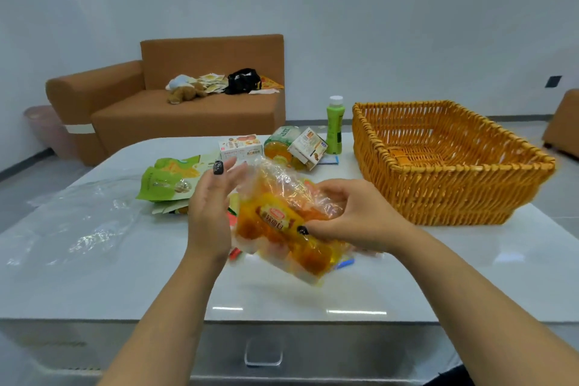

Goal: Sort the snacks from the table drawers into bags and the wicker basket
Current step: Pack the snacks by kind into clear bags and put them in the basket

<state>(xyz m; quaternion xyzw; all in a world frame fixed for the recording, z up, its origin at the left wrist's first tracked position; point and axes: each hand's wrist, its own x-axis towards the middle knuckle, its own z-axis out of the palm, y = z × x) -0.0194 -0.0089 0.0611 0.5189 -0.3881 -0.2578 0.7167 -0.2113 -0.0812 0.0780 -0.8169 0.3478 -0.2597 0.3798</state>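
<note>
Both hands met mid-frame: the right hand [354, 216] gripped a crinkled clear plastic bag of orange-yellow bread packets [288, 222], the left hand [213, 197] lay flat-fingered against it. At right, an orange wicker basket [454, 197] sat on the white worktop [125, 276].

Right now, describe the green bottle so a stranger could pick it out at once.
Start at the big wicker basket on the right of the white table. Just off its far left corner the green bottle stands upright behind a tipped carton. It is the only upright thing among the snacks, slim, bright green, with a white cap.
</note>
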